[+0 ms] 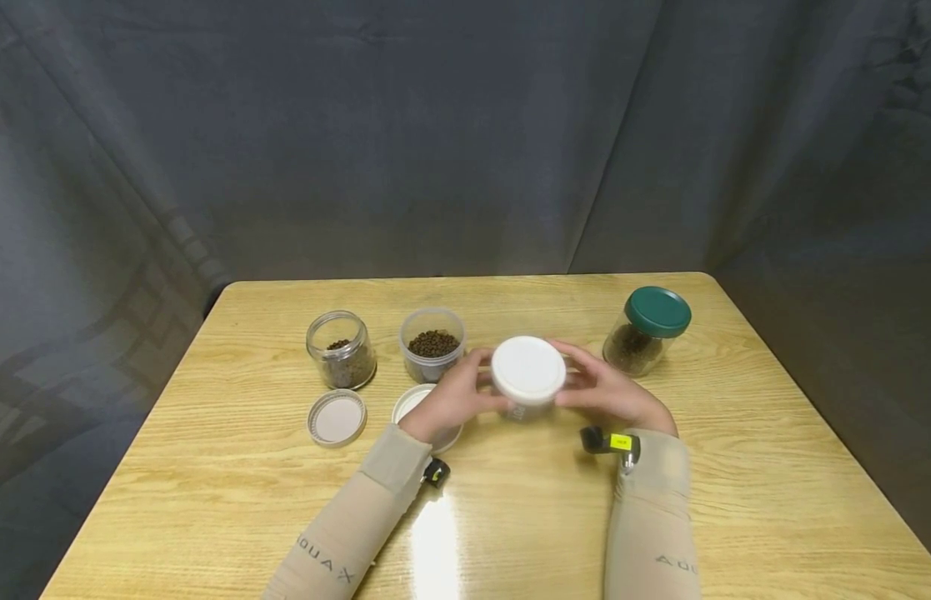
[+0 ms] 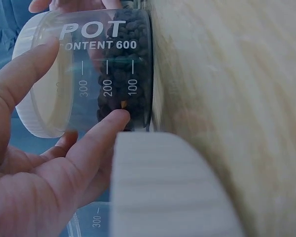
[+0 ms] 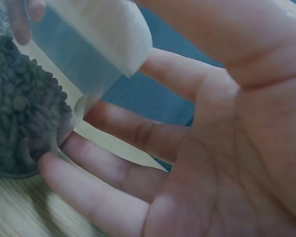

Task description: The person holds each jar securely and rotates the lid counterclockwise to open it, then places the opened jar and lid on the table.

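A person's left-hand grip and right-hand grip curl around a clear measuring pot, each closed on its own side of the wall, over a wood-grain counter. The pot, printed "POT", stands near the middle of the counter, its ribbed white lid seated on top and dark pellets filling it to just past the 200 mark. Its base is close to the surface; whether the two touch is hard to tell.

The vessel looks like stiff plastic, probably light, with its weight low in the loose pellets, which would shift if it tipped. Its smooth wall may prove slippery, so the surest hold is likely around the body, below the lid, from opposite sides. It sits squarely between the two palms, fingertips against the lower wall.

To the left stand an uncapped clear jar and an uncapped plastic tub, both containing brown pellets; on the right, beyond the right-hand grip, a green-lidded jar.
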`<state>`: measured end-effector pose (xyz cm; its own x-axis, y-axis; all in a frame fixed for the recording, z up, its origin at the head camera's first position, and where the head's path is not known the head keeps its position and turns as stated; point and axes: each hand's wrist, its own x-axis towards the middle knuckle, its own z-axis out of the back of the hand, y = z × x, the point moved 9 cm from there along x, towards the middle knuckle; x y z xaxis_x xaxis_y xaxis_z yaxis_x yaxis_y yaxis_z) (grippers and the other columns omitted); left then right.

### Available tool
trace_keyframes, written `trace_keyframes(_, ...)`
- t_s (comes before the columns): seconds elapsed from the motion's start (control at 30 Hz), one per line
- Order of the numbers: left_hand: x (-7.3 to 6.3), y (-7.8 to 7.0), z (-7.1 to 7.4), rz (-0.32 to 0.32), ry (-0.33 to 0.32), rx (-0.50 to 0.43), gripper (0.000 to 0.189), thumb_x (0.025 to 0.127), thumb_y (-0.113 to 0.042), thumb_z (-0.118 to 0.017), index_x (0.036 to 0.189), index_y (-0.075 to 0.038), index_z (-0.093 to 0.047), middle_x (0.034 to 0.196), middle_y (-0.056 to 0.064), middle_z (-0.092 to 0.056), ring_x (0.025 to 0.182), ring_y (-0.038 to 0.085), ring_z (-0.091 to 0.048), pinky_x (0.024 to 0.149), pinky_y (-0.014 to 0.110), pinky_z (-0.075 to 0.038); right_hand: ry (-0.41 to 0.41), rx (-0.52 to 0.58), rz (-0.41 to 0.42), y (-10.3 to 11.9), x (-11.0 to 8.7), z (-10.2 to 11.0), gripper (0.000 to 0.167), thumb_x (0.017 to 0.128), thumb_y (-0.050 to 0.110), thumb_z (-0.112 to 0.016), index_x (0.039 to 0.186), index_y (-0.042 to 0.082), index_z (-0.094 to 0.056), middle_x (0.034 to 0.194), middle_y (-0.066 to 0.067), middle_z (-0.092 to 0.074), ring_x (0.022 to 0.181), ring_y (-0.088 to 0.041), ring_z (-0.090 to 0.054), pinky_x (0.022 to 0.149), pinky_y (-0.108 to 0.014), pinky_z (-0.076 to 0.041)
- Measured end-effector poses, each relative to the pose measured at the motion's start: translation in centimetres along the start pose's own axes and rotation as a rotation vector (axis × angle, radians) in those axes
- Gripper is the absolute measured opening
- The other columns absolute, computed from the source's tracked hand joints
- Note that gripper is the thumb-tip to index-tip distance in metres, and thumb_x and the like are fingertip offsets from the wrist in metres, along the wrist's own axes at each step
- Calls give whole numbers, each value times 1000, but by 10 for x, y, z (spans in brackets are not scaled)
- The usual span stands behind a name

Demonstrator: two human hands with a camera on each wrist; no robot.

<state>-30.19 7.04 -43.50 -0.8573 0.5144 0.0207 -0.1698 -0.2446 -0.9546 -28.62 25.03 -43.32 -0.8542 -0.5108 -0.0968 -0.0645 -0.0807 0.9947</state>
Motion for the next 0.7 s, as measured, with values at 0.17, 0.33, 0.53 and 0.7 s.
trace_keyframes(0.17, 1, 3, 0, 9, -3, -6, 84, 81, -8, -85, 149, 2, -37, 151, 18, -45, 133, 35, -53, 105, 37, -51, -31, -179, 9, 3, 4, 4, 91, 87, 4, -78, 161, 16, -27, 160, -16, -33, 134, -37, -46, 107, -47, -42)
trace_keyframes(0.33, 1, 3, 0, 13, 0, -14, 85, 81, -8, -85, 150, 2, -36, 152, 18, -44, 134, 36, -52, 105, 38, -51, -68, -231, 19, 2, 5, 9, 92, 87, 5, -80, 161, 14, -25, 156, -20, -37, 135, -41, -45, 110, -53, -41)
trace_keyframes(0.53, 0, 0, -1, 10, 4, -26, 85, 81, -7, -85, 149, 4, -35, 152, 20, -43, 134, 38, -52, 104, 40, -52, -70, -194, 63, 4, 6, 10, 82, 84, -2, -79, 151, 7, -32, 151, -25, -44, 136, -38, -46, 111, -53, -41)
trace_keyframes(0.7, 0, 0, -1, 13, 4, -27, 84, 82, -7, -85, 149, 4, -36, 151, 20, -43, 134, 38, -52, 104, 40, -52, -57, -164, 78, 5, 5, 9, 77, 85, -4, -77, 149, 5, -35, 149, -24, -45, 127, -21, -55, 103, -36, -49)
